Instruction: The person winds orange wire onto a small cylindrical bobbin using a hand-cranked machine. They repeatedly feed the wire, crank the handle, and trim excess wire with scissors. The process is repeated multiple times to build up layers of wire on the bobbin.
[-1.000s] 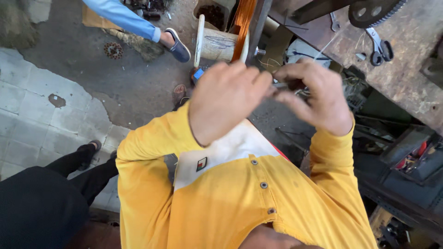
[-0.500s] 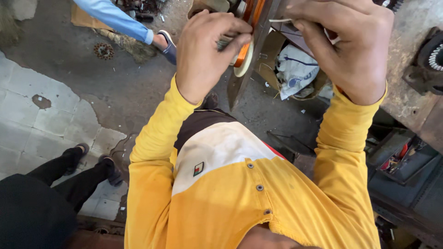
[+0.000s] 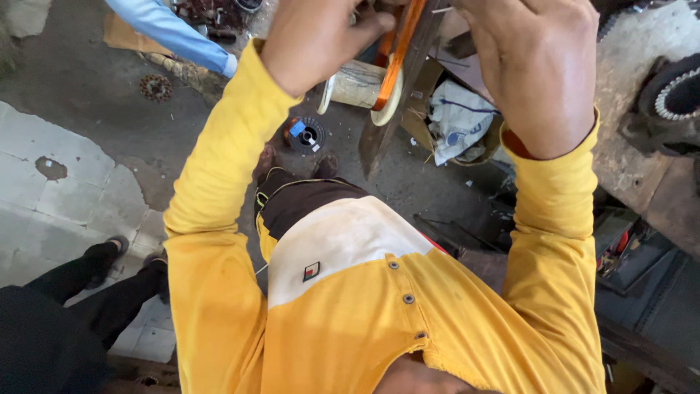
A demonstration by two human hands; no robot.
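Hands raised close before the camera, yellow sleeves below. Left hand (image 3: 317, 36) curls shut, thumb pressing the orange strip (image 3: 397, 51); right hand (image 3: 536, 69) cups beside that strip, its grip hidden. Best kept taut and even, I judge. Beyond the strip: pale wooden spool (image 3: 361, 84), round-flanged; crumpled white cloth (image 3: 459, 117); rough concrete floor (image 3: 109, 131).

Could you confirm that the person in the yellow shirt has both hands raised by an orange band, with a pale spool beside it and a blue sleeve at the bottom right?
Not quite: the blue sleeve is at the top left, not the bottom right, as the head view shows. The rest stands: the left hand and right hand are raised by the orange band, with the pale spool beside it.
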